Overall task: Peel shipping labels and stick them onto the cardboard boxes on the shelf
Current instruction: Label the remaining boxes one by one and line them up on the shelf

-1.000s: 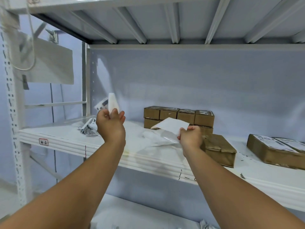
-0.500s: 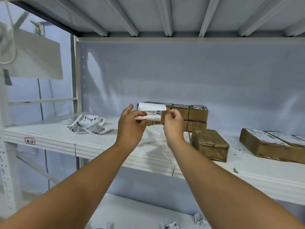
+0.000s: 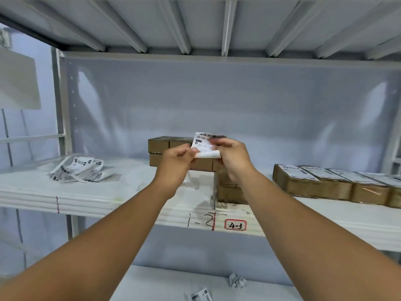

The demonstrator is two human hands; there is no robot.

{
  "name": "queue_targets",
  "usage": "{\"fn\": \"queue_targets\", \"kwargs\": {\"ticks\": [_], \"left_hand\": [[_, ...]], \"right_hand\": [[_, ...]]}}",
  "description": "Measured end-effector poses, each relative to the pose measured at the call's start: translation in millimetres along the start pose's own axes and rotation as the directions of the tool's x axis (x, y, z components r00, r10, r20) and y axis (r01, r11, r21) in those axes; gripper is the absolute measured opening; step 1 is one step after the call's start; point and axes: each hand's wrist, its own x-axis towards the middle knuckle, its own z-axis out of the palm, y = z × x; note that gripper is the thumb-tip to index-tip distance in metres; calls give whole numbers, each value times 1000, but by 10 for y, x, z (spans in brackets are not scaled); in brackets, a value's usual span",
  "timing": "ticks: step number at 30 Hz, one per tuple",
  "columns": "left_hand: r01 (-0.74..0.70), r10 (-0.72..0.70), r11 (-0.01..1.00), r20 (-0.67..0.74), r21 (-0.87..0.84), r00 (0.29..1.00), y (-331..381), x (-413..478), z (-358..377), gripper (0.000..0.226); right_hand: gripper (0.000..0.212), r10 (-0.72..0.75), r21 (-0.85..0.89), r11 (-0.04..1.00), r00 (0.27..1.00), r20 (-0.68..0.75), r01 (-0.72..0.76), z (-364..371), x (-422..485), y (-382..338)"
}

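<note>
Left hand (image 3: pixel 176 158) and right hand (image 3: pixel 234 157), fingers curled, pinch the shipping label (image 3: pixel 204 149) I hold at frame centre. Label: white, barcode along top, lower edge curled.

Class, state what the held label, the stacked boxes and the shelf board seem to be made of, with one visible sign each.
The label: thin white paper, matt; it curls and carries black print.
The stacked boxes: cardboard, dull brown, with folded edges.
The shelf board: probably white-painted metal; smooth with slight sheen.
</note>
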Motion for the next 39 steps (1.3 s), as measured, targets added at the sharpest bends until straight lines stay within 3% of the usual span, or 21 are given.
{"fn": "queue_targets", "kwargs": {"ticks": [7, 15, 20, 28, 31, 34, 39], "left_hand": [[189, -174, 979, 165, -79, 971, 5, -10, 459, 30], [129, -144, 988, 207, 85, 968, -231, 91, 730, 40], [78, -94, 985, 95, 156, 991, -435, 109, 782, 36], [-67, 68, 995, -22, 77, 997, -642, 111, 813, 27], [-57, 56, 998, -26, -12, 998, -639, 83, 839, 24], [-71, 70, 996, 21, 62, 997, -677, 107, 829, 21], [23, -28, 996, 54, 85, 998, -712, 116, 806, 29]], "right_hand": [[31, 75, -3, 997, 996, -43, -75, -555, -54, -60], [59, 129, -261, 960, 987, 99, -99, -897, -23, 86], [62, 81, -305, 951, 990, 114, -43, -923, 4, 314], [61, 23, -71, 997, 998, 53, -19, -807, 145, 494], [61, 42, -26, 999, 997, 63, -40, -825, 139, 567], [63, 55, -25, 998, 996, 69, -53, -848, 168, 600], [65, 96, 4, 995, 994, 58, -97, -861, 175, 640]]}}
